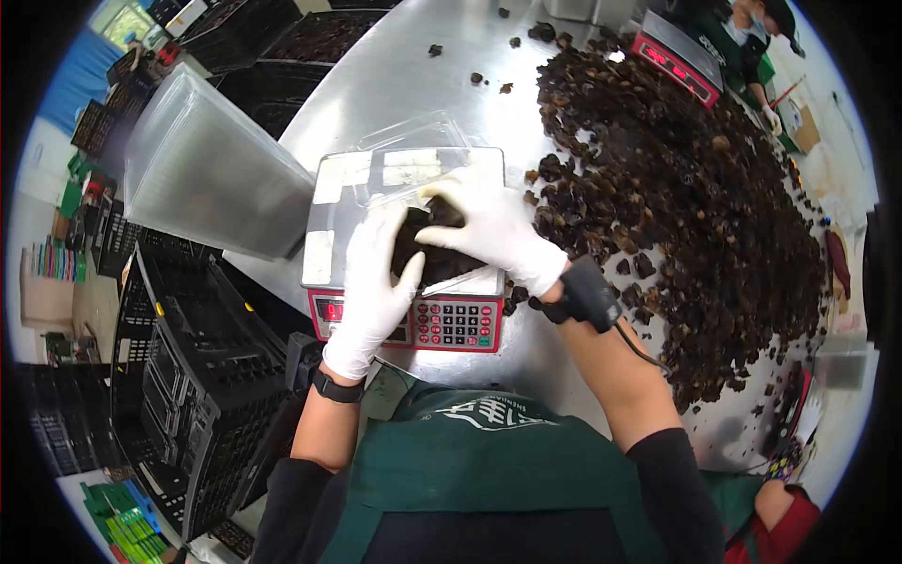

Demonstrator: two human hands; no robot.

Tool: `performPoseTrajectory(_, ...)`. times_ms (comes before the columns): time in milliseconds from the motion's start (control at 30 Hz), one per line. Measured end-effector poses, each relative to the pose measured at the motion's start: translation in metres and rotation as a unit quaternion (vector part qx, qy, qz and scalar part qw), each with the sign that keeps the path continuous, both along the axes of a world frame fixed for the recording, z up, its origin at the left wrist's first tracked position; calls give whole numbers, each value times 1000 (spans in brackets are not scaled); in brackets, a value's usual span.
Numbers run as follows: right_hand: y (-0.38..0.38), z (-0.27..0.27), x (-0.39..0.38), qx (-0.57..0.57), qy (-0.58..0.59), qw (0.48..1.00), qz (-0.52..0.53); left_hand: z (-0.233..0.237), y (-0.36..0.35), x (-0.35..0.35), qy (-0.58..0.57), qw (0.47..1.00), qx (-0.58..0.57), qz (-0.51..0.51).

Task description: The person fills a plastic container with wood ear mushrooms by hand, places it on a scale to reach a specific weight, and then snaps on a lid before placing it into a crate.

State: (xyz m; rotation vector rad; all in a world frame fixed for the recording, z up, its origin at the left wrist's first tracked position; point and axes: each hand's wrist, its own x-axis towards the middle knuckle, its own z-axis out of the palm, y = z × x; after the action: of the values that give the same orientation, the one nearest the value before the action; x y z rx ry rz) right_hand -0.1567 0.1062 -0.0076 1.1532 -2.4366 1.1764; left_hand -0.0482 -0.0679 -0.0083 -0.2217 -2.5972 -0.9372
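Note:
A digital scale [404, 338] with a red keypad panel stands in front of me on the steel table. On its platform lies a clear plastic box [460, 283] filled with dark, mushroom-like pieces [434, 268]. My left hand [376, 282], in a white glove, is curled at the left side of the box, thumb over its contents. From the right, my gloved right hand [489, 230] reaches over the box, with fingers and thumb curved around some dark pieces. Behind the hands, a clear lid [413, 130] rises. The hands partly hide the box and the display.
A broad heap of dark pieces [695, 197] covers the right of the steel table [376, 66]. At left leans a tall stack of clear boxes [211, 169], above black crates [202, 348]. Another red scale [676, 66] and a co-worker [742, 38] are at the far right.

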Motion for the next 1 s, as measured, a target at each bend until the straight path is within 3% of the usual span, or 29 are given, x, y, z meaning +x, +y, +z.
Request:
performPoseTrajectory(33, 3, 5, 0, -19, -82, 996, -23, -4, -2, 2, -22, 999, -30, -2)
performPoseTrajectory(67, 5, 1, -4, -79, -67, 993, -61, -4, -2, 4, -3, 996, -88, -7)
performPoseTrajectory(100, 6, -2, -6, -130, -237, 960, -77, -4, -1, 5, -8, 998, -67, 4)
performPoseTrajectory(167, 12, 10, -7, -179, -315, 927, -100, -4, 2, 5, -16, 999, -27, 18)
performPoseTrajectory(433, 20, 34, -6, -252, -397, 877, -97, 9, 4, -2, -25, 998, 43, 24)
performPoseTrajectory(533, 46, 37, -1, -282, -412, 854, -146, 31, -3, 1, -14, 981, 177, 83)
performPoseTrajectory(600, 67, 33, 8, -318, -428, 824, -190, 36, -24, -2, 40, 957, 256, 129)
performPoseTrajectory(700, 111, 6, 34, -322, -440, 797, -261, 39, -56, 3, 126, 933, 288, 177)
performPoseTrajectory(833, 168, -68, 86, -333, -463, 742, -353, 47, -74, 4, 142, 935, 246, 211)
performPoseTrajectory(900, 191, -82, 115, -297, -464, 743, -380, 47, -79, 1, 140, 945, 213, 204)
performPoseTrajectory(1000, 214, -101, 143, -339, -458, 723, -390, 46, -76, -9, 107, 963, 156, 190)
